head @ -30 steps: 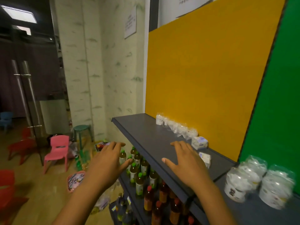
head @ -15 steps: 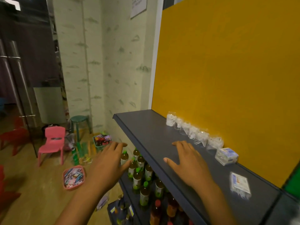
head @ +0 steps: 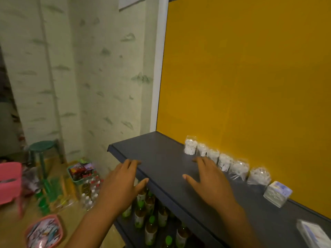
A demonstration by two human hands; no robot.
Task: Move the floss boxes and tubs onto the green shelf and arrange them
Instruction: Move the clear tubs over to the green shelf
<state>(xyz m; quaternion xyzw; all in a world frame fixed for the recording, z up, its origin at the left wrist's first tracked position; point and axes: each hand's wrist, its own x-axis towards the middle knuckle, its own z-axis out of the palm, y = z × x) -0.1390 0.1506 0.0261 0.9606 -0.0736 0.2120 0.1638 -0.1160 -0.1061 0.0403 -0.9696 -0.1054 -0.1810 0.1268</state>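
Currently, head view only: both hands spread, fingers straight, holding nothing. Left hand (head: 121,183) hovering at the front lip of the grey shelf (head: 161,158), fingertips just over the edge; contact with the lip cannot be told. Right hand (head: 209,183) palm-down over the shelf top, fingertips near the row of floss tubs (head: 223,161), apparently not touching. Six clear tubs standing upright in a line against the yellow back panel (head: 250,77), touching or almost touching one another. Floss box (head: 277,193) just beyond the last tub, tilted on a corner; second floss box (head: 311,232) lying flat near the bottom right. Green shelf not in frame. Risks, as judged: tubs light and packed close, so a reach for one likely to knock its neighbours over in a chain; tilted box likely to tip flat if brushed; a sweep toward the front edge could send pieces down onto the bottles (head: 150,221) on the lower shelf. Motion blur and dim light, so grasp aim uncertain.
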